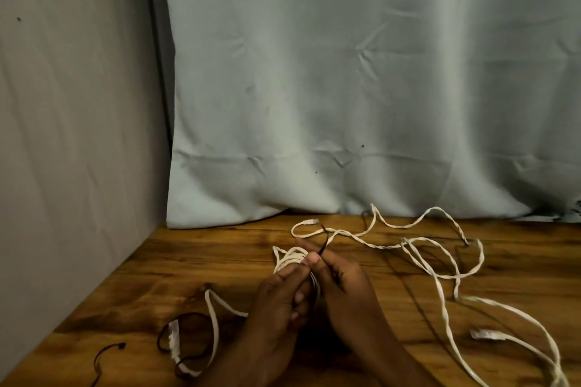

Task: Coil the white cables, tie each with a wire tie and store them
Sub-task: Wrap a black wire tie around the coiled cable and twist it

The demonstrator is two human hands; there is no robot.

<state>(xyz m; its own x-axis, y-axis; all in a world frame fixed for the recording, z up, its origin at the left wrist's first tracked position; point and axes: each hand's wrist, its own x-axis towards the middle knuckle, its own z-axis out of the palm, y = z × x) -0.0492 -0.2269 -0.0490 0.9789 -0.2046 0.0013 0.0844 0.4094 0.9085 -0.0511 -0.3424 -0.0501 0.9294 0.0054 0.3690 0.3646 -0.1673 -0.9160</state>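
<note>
Coiled white cable [290,259] sits gripped in my left hand [279,302]; my right hand [338,280] pinches the wire tie [323,243]; I'd wrap it next.

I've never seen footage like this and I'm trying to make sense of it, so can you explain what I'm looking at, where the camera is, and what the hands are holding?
There is no machine here. One camera worn on a person's head looks forward and down at their own two hands. The left hand grips a coiled white cable, while the right hand pinches a thin dark wire tie above it. More loose white cable sprawls over the wooden table to the right. Spare dark ties lie at lower left. A pale curtain hangs behind.
</note>
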